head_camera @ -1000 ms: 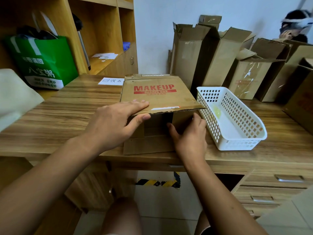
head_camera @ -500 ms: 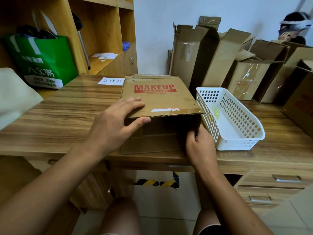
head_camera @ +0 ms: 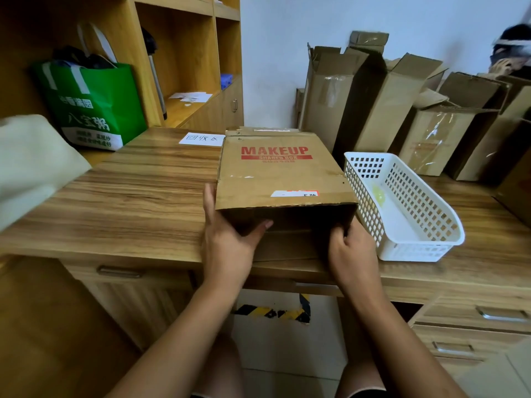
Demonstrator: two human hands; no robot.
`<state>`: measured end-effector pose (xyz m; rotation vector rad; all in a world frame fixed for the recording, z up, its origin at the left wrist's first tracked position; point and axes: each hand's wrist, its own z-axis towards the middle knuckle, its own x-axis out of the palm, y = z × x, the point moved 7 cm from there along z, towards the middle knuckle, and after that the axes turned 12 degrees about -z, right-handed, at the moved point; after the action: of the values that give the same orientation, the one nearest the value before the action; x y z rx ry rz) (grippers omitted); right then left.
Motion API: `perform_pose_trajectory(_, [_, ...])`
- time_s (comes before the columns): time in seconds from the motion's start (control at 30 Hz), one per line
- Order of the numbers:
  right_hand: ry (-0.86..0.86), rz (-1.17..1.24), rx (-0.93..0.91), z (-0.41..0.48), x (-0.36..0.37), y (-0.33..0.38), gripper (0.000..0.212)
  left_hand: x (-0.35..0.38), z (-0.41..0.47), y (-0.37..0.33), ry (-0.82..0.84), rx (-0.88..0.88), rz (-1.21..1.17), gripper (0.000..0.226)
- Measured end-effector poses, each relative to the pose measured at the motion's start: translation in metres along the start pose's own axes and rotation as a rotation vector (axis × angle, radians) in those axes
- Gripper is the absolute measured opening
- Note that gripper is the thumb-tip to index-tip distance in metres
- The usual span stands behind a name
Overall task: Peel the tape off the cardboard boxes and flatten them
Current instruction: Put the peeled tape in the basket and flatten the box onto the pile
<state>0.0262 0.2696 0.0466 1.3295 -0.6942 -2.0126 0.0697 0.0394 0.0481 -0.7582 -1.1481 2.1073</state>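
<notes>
A brown cardboard box (head_camera: 275,170) printed MAKEUP in red lies on its side on the wooden desk (head_camera: 129,202), its open end facing me. My left hand (head_camera: 230,234) grips the box's left wall at the opening, thumb inside and fingers along the outside. My right hand (head_camera: 352,248) holds the right wall at the opening, fingers curled over its edge into the box. A white and red label (head_camera: 294,193) sticks near the top panel's front edge.
A white plastic basket (head_camera: 416,242) stands right of the box, touching it. Several opened cardboard boxes (head_camera: 373,101) line the back wall. A paper note (head_camera: 201,138) lies behind the box, a green bag (head_camera: 92,107) at left. A person (head_camera: 511,53) sits far right.
My left hand slid off the top panel to the box's left wall. My right hand moved from inside the opening to the right wall. The box's opening has spread wider.
</notes>
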Motion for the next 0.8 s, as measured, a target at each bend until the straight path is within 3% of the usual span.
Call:
perform_pose_trajectory(0.13, [0.002,-0.003,0.003,0.000,0.000,0.000,0.018,0.004,0.008,0.005,-0.037,-0.042,0.029,0.116])
perform_pose_trajectory(0.33, [-0.008,0.010,-0.009,-0.002,0.001,0.000,0.023,0.001,0.015,0.009,-0.044,-0.041,0.152,0.086])
perform_pose_trajectory(0.53, [0.026,0.033,0.032,-0.002,-0.001,-0.008,0.027,-0.004,0.016,0.012,0.263,-0.087,0.128,0.108])
perform_pose_trajectory(0.7, [0.106,0.051,0.004,0.000,-0.004,-0.008,0.035,-0.019,0.021,0.006,0.521,-0.087,0.241,0.103])
perform_pose_trajectory(0.8, [0.136,0.059,0.011,0.002,-0.008,-0.011,0.025,-0.028,0.023,0.003,0.629,-0.047,0.310,0.100])
